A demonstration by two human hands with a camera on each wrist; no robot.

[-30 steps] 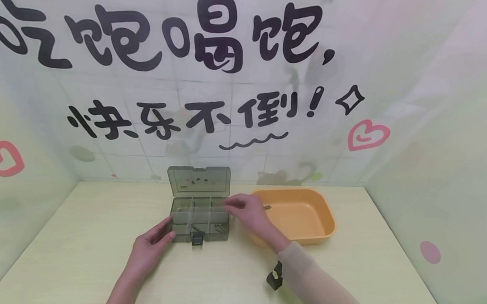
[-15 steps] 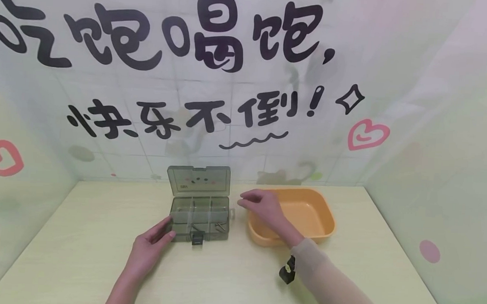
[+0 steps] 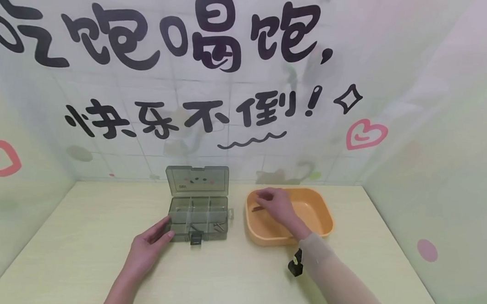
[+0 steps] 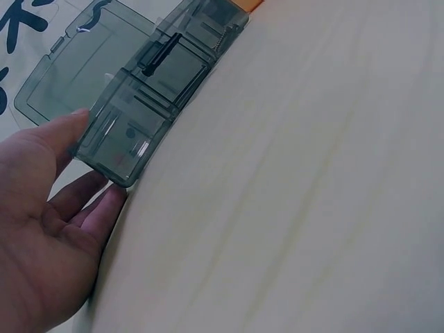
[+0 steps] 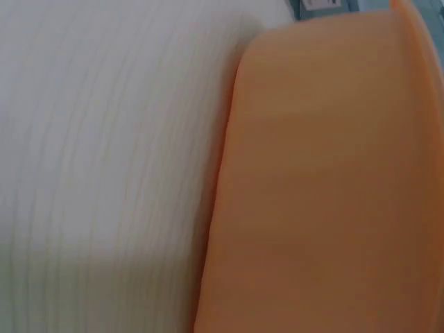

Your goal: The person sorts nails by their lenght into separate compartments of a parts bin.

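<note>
A translucent grey-green compartment box (image 3: pixel 178 216) stands on the table with its lid (image 3: pixel 198 181) raised at the back. My left hand (image 3: pixel 149 246) holds its left end, with the thumb at the front corner; the left wrist view shows the same hand (image 4: pixel 48 208) at the box's end (image 4: pixel 114 149). Several small metal screws (image 3: pixel 220 226) lie in the front right compartment. Over the left part of an orange tray (image 3: pixel 272 240) is my right hand (image 3: pixel 279 206), with its fingers bent loosely downward and nothing visible between them. Thin dark metal pieces (image 3: pixel 258 209) lie below its fingertips.
The box's black front latch (image 3: pixel 196 239) hangs down, and a clear side tab (image 3: pixel 230 213) sticks out towards the tray. Behind the pale table (image 3: pixel 220 284) rises a printed backdrop (image 3: pixel 243 161). The tray's outer wall (image 5: pixel 326 194) fills much of the right wrist view.
My right hand has moved right, from above the box's right compartment to over the orange tray. The left hand has stayed at the box's left end.
</note>
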